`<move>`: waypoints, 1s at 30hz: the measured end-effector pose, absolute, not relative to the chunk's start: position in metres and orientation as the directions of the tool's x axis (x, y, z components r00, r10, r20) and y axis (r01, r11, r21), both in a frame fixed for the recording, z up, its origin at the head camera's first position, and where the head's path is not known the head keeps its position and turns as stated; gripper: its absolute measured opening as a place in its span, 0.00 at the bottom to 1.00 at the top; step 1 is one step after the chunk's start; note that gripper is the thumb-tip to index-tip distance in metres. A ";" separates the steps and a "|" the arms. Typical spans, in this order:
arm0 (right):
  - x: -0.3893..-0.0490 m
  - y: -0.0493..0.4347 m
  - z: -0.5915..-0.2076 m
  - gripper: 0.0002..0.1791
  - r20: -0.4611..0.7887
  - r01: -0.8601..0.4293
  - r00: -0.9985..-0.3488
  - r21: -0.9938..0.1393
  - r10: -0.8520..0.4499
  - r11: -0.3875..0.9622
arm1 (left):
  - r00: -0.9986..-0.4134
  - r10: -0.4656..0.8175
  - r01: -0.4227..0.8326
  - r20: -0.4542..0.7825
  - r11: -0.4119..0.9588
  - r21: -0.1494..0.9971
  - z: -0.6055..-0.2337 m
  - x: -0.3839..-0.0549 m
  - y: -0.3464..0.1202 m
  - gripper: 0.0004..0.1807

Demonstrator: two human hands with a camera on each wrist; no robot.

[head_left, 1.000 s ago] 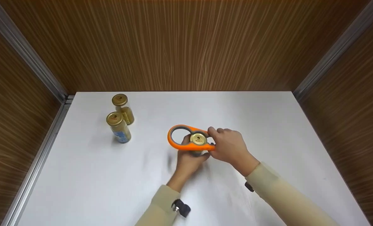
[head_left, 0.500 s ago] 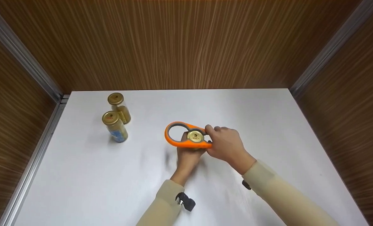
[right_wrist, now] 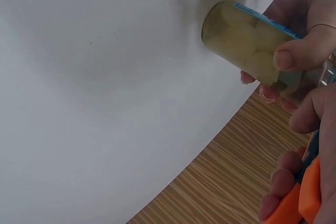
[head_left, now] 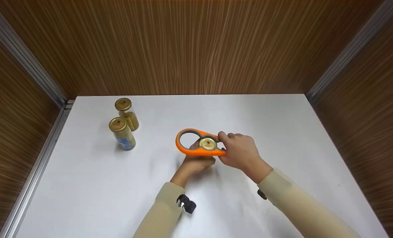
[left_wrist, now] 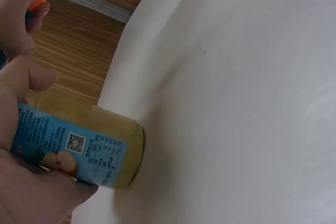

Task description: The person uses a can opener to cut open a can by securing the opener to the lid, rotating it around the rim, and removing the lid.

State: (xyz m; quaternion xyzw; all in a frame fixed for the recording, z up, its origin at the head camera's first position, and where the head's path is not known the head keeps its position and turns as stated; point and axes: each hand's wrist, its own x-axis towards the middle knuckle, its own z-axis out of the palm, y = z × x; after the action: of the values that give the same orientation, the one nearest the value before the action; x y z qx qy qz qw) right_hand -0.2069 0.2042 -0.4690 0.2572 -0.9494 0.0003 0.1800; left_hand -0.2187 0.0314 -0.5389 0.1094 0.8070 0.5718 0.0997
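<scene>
My left hand (head_left: pixel 195 163) grips a glass jar (left_wrist: pixel 86 135) with a blue label showing fruit and a QR code. Its gold lid (head_left: pixel 208 143) sits in the smaller opening of an orange and grey jar opener (head_left: pixel 198 152). My right hand (head_left: pixel 241 148) grips the opener's handles from the right, with the larger loop pointing left. In the right wrist view, pale fruit pieces show through the jar's glass, and the left thumb (right_wrist: pixel 304 51) lies along its side. The jar is tilted in both wrist views, its bottom close over the white table (left_wrist: pixel 236 129).
Two more jars with gold lids stand at the table's back left: a front jar (head_left: pixel 123 135) with a blue label and a rear jar (head_left: pixel 130 117) with a yellowish one. Wood-grain panels (head_left: pixel 196 46) enclose the back and sides of the table.
My left wrist and forearm shift right, then back left and up, as the hand changes its angle around the jar. The opener and right hand stay nearly in place.
</scene>
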 end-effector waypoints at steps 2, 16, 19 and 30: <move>-0.207 0.204 -0.469 0.17 0.343 -0.491 -0.801 0.090 -0.490 0.867 | -0.942 0.332 0.072 -0.039 0.314 0.947 -0.538 -0.220 0.028 0.36; -0.210 0.205 -0.466 0.17 0.350 -0.480 -0.804 0.093 -0.480 0.872 | -0.967 0.247 0.060 0.057 0.003 0.998 -0.516 -0.195 0.025 0.44; -0.209 0.204 -0.465 0.17 0.331 -0.470 -0.820 0.079 -0.468 0.879 | -0.989 0.113 0.090 0.090 -0.009 0.996 -0.519 -0.190 0.035 0.43; -0.206 0.202 -0.467 0.16 0.333 -0.477 -0.817 0.070 -0.472 0.876 | -0.990 0.066 0.130 0.126 0.053 0.990 -0.523 -0.188 0.040 0.29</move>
State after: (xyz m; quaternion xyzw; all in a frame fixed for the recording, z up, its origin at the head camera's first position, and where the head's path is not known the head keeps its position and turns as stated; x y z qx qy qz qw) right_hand -0.2056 0.2020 -0.4665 0.2490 -0.9530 0.0083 0.1723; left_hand -0.1883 0.0401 -0.5227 0.0677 0.7254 0.6846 -0.0233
